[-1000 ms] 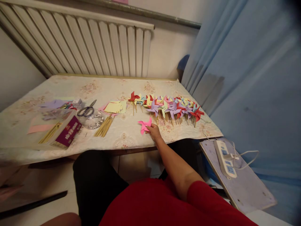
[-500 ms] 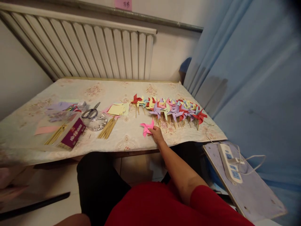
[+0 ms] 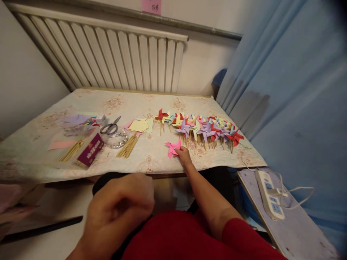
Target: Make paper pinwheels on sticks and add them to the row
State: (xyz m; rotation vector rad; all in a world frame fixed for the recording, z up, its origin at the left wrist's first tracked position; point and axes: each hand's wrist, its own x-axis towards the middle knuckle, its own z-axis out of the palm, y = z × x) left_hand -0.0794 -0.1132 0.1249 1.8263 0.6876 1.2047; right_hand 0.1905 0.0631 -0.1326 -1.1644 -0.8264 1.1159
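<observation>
In the head view my right hand (image 3: 183,156) pinches a bright pink paper pinwheel (image 3: 173,148) near its middle, low above the front of the table. My left hand (image 3: 119,209) is raised close to the camera over my lap, its fingers curled into a loose fist with nothing visible in it. Just beyond my right hand lies a crowded group of finished pinwheels (image 3: 206,130) on sticks, in red, purple, yellow and other colours. To the left are a bundle of thin sticks (image 3: 128,146) and a stack of yellow paper squares (image 3: 139,125).
Scissors (image 3: 110,127) lie behind a round clear case of pins (image 3: 118,140). A purple and white box (image 3: 90,150), more sticks (image 3: 72,150) and coloured paper (image 3: 76,119) are at left. A power strip (image 3: 270,196) rests on a board beside the blue curtain (image 3: 298,90).
My left hand has risen into view from the bottom edge, fingers curled. My right hand still holds the pink pinwheel in about the same place, and the whole view has shifted slightly.
</observation>
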